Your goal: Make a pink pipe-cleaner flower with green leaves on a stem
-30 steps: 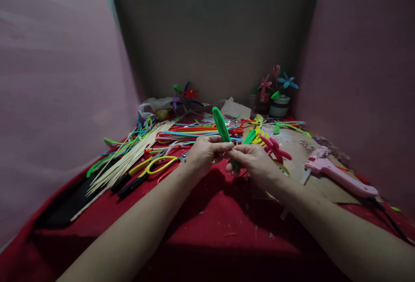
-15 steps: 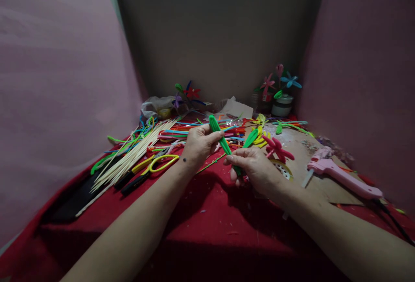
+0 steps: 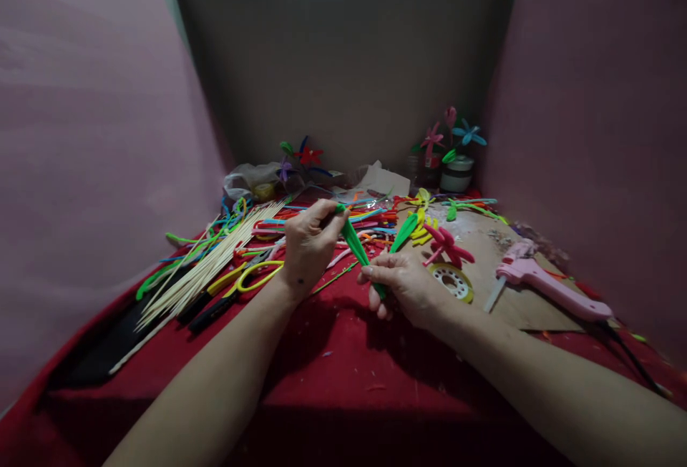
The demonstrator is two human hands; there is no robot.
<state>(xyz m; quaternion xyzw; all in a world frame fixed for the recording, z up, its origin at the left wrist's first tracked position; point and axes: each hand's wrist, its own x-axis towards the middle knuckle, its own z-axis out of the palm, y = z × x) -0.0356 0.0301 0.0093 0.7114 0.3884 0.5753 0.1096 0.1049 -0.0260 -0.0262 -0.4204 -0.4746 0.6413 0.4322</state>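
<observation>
My left hand (image 3: 314,242) pinches the upper tip of a green pipe-cleaner leaf (image 3: 353,242) between thumb and fingers. Lower down, my right hand (image 3: 402,282) grips the base of that leaf, its fingers closed. A second green leaf (image 3: 403,233) sticks up to the right from behind the right hand; its lower end is hidden. Just past the right hand are a pink pipe-cleaner flower (image 3: 449,244) and a roll of tape (image 3: 451,281) with a yellow rim. Near my left wrist lie yellow-handled scissors (image 3: 260,275).
Bamboo sticks (image 3: 209,267) and colourful pipe cleaners (image 3: 322,224) cover the left and middle of the red cloth (image 3: 343,374). At right, a pink glue gun (image 3: 552,284) rests on cardboard (image 3: 515,313). Behind stand pipe-cleaner flowers (image 3: 308,155) and a lidded jar (image 3: 456,175).
My left hand has turned and now pinches the leaf's tip, rather than holding it along its side. My right hand keeps its grip at the base. The whole view has shifted slightly.
</observation>
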